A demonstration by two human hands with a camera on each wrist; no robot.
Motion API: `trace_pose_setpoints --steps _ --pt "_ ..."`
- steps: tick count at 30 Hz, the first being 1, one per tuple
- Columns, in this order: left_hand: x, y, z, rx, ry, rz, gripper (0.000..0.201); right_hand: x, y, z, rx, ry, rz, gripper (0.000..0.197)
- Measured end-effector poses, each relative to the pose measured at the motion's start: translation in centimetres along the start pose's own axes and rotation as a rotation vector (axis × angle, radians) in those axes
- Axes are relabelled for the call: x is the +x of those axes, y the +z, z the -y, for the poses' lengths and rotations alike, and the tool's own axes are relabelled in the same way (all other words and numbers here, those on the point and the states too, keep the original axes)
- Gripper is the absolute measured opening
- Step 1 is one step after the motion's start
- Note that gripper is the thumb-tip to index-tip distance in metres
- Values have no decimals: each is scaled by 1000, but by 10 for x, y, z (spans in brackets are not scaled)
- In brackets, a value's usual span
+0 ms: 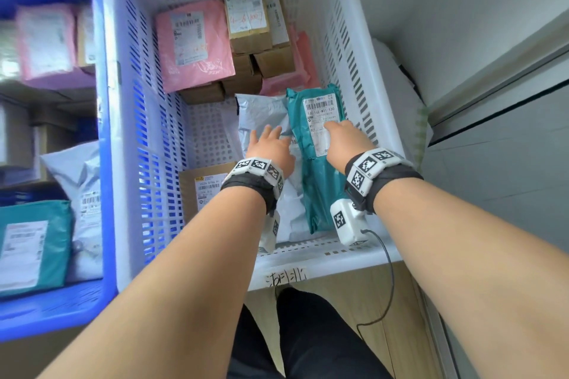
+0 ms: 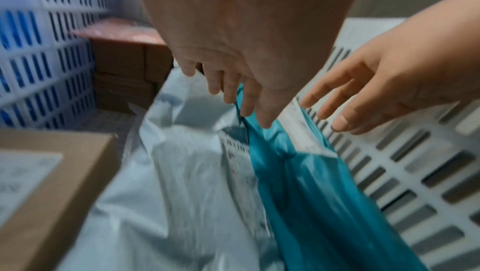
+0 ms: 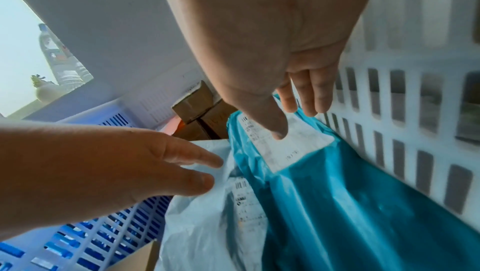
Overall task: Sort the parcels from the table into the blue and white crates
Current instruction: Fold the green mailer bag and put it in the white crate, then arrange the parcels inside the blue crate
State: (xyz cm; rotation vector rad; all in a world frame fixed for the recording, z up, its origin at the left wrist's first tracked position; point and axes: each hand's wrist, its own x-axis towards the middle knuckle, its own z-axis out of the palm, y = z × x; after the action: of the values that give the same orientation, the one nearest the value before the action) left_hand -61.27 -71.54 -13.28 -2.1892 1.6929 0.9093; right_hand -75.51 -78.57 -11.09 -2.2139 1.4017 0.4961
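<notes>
Teal mailer (image 1: pixel 318 163) lay in white crate (image 1: pixel 363 49): soft, slippery, probably light; grip edges. Left hand (image 1: pixel 271 148), right hand (image 1: pixel 346 140) both spread flat, holding nothing.

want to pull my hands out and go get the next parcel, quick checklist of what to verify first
1. Teal parcel inside the white crate: ok.
2. Teal parcel settled: ok, lying on the grey mailer against the right wall.
3. Right hand let go: cannot tell, open fingers near its label.
4. Left hand empty: ok, fingers spread above the grey mailer.
5. Label facing up: ok.
6. Right crate for this parcel: cannot tell.
</notes>
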Motion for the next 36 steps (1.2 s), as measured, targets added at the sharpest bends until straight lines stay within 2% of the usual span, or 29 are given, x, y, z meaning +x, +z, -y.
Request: trace_pose_setpoints --steps 9,15,19,24,32,36 --pt "-73 -62 47 68 -86 -323 55 -34 -53 78 -34 -139 -138 53" --pt "-153 -98 106 10 -178 -573 57 -66 -79 169 -77 -288 -255 46" --pt "-217 -104 158 -7 -267 -703 55 -96 -78 239 -83 -393 -328 48" --pt "-309 -86 235 -48 -381 -741 59 -150 -50 333 -120 -510 -367 51" --pt "-469 -19 361 -99 -616 -692 60 -254 36 487 -151 -696 -344 49" --pt "-541 20 412 -130 -725 -644 60 -299 79 556 -153 -775 -304 54"
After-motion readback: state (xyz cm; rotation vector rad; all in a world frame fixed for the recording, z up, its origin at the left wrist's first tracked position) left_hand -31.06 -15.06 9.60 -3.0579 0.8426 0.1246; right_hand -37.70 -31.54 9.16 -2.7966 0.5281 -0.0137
